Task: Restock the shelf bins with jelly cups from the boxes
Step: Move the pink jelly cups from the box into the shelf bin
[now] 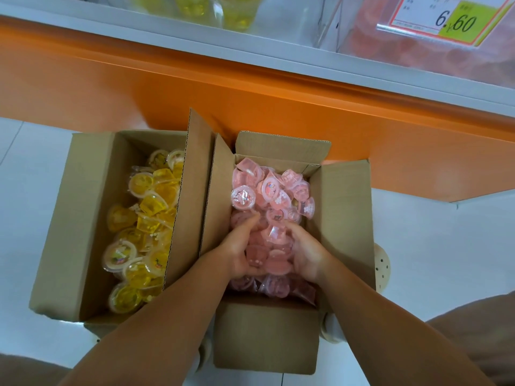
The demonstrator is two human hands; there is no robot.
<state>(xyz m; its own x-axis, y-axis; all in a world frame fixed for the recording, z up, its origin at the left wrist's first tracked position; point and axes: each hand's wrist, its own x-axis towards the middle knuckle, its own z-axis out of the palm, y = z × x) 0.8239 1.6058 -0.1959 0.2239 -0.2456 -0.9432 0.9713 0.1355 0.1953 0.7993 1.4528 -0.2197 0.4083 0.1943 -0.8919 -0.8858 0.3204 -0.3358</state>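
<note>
At 6 o'clock, nearest to the person, the left hand (237,252) and the right hand (306,252) are inside the open brown cardboard box (342,218). Both have the fingers curled around a heap of small round pink jelly cups (267,254) of clear plastic with foil lids. The hands face each other like a scoop, and the rest of the pink jelly cups fill the box around them.

I judge that the cups are light but smooth and slippery, and that the thin walls can dent. It is therefore better to cup them from below and from the sides than to squeeze them.

At 9 o'clock a second brown cardboard box (89,204) holds yellow jelly cups (150,218). Far away, at 1 o'clock, the clear plastic shelf bin (362,43) stands with reddish contents behind a price tag (457,20).
</note>
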